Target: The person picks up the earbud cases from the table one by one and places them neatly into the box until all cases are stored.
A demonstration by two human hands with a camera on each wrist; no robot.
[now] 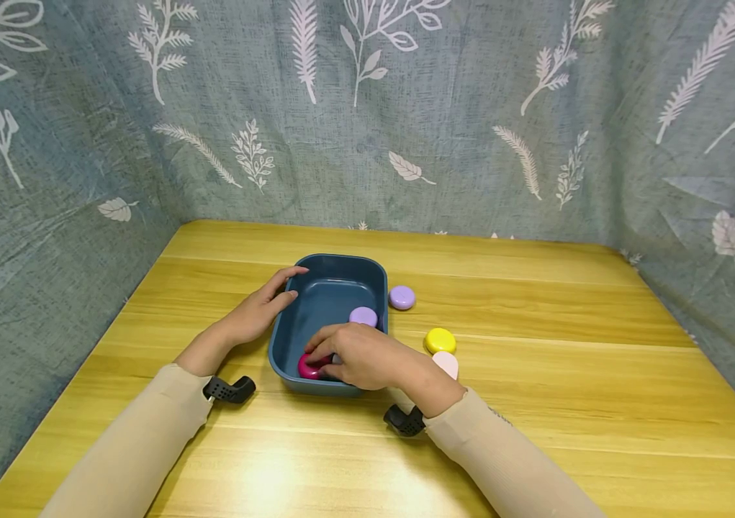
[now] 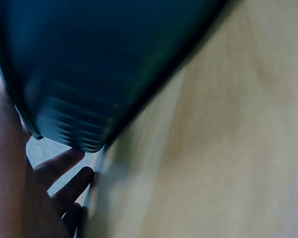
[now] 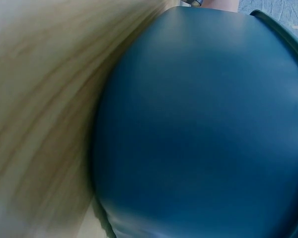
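A deep blue rectangular bin (image 1: 315, 302) with rounded corners stands on the table. My left hand (image 1: 262, 311) holds its left rim, thumb at the edge; in the left wrist view several fingers (image 2: 69, 191) lie along the outside of its wall (image 2: 114, 54). Reaching over the near right side, my right hand (image 1: 363, 354) has fingers and thumb around a glossy magenta macaron-shaped piece (image 1: 309, 367) at the bin's near end. A lavender piece (image 1: 363, 316) sits inside by the right wall. Only the bin's outer wall (image 3: 198, 119) fills the right wrist view.
Right of the bin lie another lavender piece (image 1: 402, 297), a yellow one (image 1: 440, 341) and a pale pink one (image 1: 446, 364), partly behind my right wrist. The wooden table (image 1: 568, 360) is bounded by a leaf-patterned grey-blue curtain (image 1: 445, 137) at the back and sides.
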